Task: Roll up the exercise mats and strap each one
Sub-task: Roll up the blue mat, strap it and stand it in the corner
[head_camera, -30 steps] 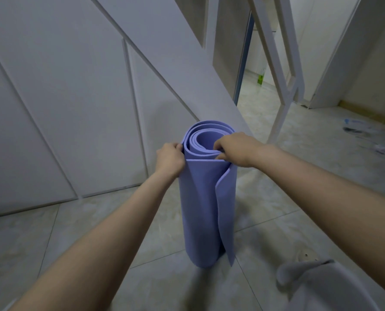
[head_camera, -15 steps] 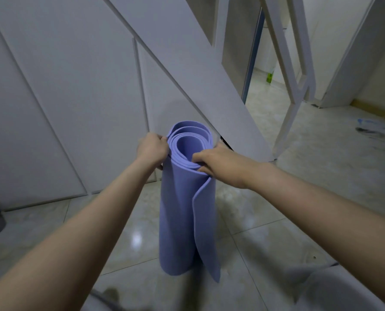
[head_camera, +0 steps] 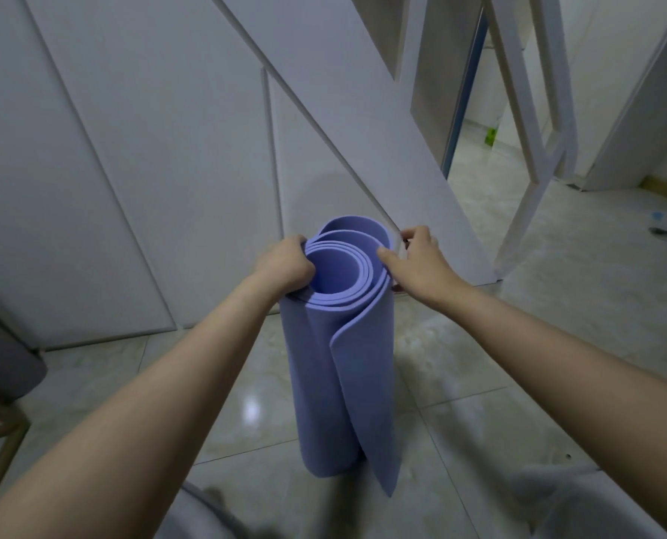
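Observation:
A purple exercise mat (head_camera: pixel 316 383), loosely rolled, stands upright on the tiled floor in front of me. Its outer flap hangs loose down the right side. My left hand (head_camera: pixel 285 262) grips the top rim on the left, fingers curled over the inner layers. My right hand (head_camera: pixel 421 262) holds the outer layer at the top right, thumb against the rim and fingers behind the roll. No strap is in view.
White panelled walls (head_camera: pixel 149 169) rise close behind the mat. A slanted white frame (head_camera: pixel 526 110) and a doorway stand at the right. A dark seat with a wooden leg (head_camera: pixel 1 383) is at the left edge. Grey cloth (head_camera: pixel 580 503) lies at the bottom right.
My right hand moved from the front of the rim to the outer right side of the roll. The coil now looks wider and looser at the top. My view has shifted closer.

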